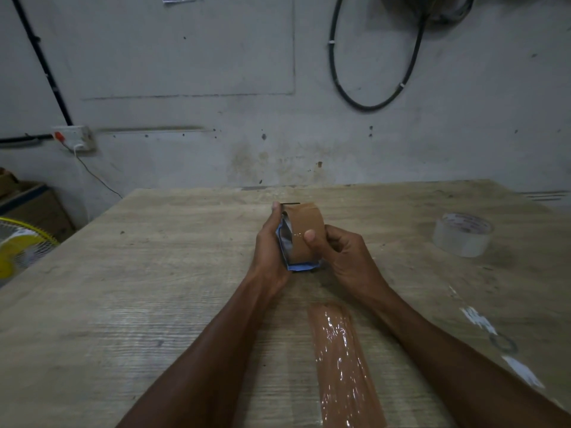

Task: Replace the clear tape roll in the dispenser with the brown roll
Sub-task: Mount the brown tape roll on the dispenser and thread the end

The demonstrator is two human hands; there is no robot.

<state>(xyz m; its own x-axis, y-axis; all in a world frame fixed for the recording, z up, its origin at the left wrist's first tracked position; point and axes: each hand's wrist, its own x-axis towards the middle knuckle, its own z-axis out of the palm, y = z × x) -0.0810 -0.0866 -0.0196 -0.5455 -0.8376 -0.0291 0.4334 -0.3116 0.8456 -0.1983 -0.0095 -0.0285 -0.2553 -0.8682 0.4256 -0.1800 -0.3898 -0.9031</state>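
We see both hands mid-tabletop (92,319), nearer the far edge. Left hand (270,245) clenched round the dispenser (285,242), blue part showing at the bottom. Brown roll (306,233) sits in the dispenser; right hand (343,257) grips it, thumb pressed on the roll's outer face. Clear tape roll (462,237) lies apart near the right edge, untouched. A strip of brown tape (343,362) is stuck flat toward the near edge, between the forearms.
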